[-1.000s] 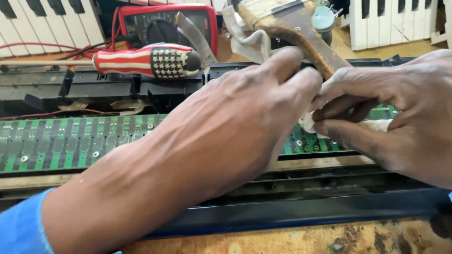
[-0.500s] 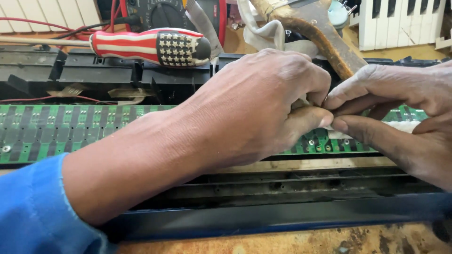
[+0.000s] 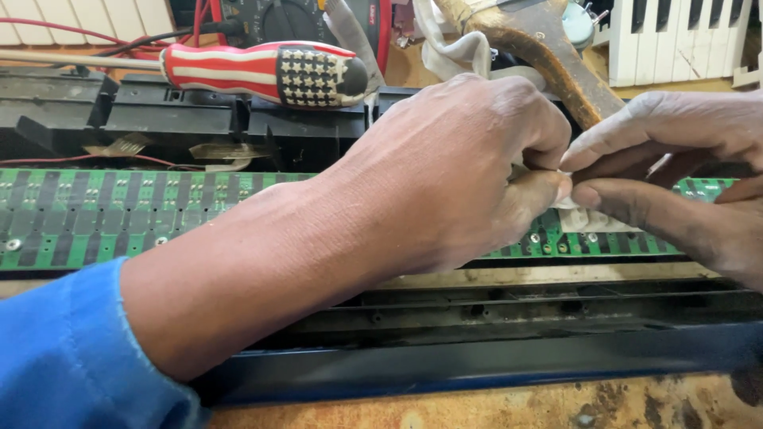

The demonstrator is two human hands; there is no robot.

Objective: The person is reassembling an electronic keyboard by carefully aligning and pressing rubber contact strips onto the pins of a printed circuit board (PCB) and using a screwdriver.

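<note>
Both hands (image 3: 453, 171) (image 3: 683, 175) fingertip-to-fingertip over white strip (image 3: 584, 218).

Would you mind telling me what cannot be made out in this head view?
- White piece: mostly covered by the left hand and right hand; kind unclear.
- Green circuit board: middle hidden by the left forearm.
- Wooden handle: top cut off by the edge.
- Meter: cropped above the striped screwdriver.
</note>
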